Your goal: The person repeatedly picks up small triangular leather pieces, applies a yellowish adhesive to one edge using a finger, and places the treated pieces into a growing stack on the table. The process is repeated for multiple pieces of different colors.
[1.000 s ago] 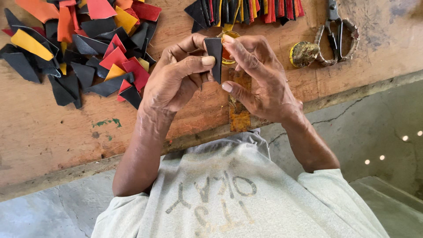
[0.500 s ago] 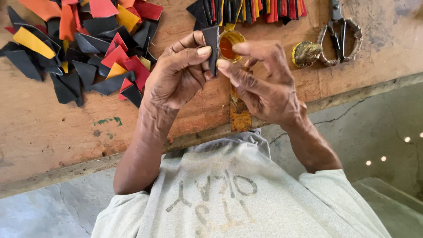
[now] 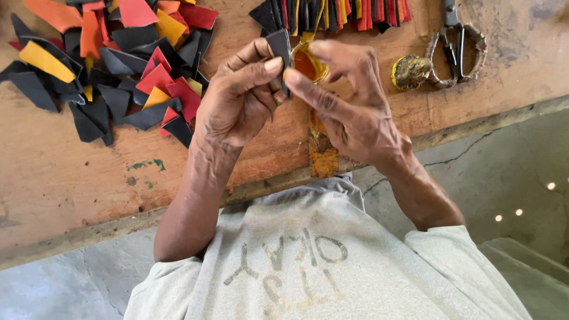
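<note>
Head view looks down on our two hands, raised together over a worn wooden workbench (image 3: 71, 178). Our left hand (image 3: 240, 98) is closed around a small black cut piece (image 3: 280, 50), pinching it between thumb and forefinger so that it stands upright, its top edge clear above the fingertips. Our right hand (image 3: 349, 104) meets it from the right: the forefinger tip touches the black piece just beside the left thumb, and the remaining fingers curl loosely behind. We think the right hand is helping to grip the same piece, though from this angle we cannot tell whether it truly clamps it or only rests against it.

Just beyond the fingers, partly hidden by them, sits a small round tin of orange-brown paste (image 3: 308, 62) on the bench. To the right of it lies a dull, crusted lid (image 3: 410, 72), and touching that, a pair of scissors (image 3: 456, 41) with its handles towards us. Along the far edge runs a row of narrow black, red and yellow strips (image 3: 338, 13). On the far left lies a loose heap of black, red, orange and yellow scraps (image 3: 112, 65), well apart from the hands. An orange-stained patch (image 3: 322, 148) marks the bench's near edge below the hands. Our grey shirt (image 3: 308, 261) fills the near part of the frame.
</note>
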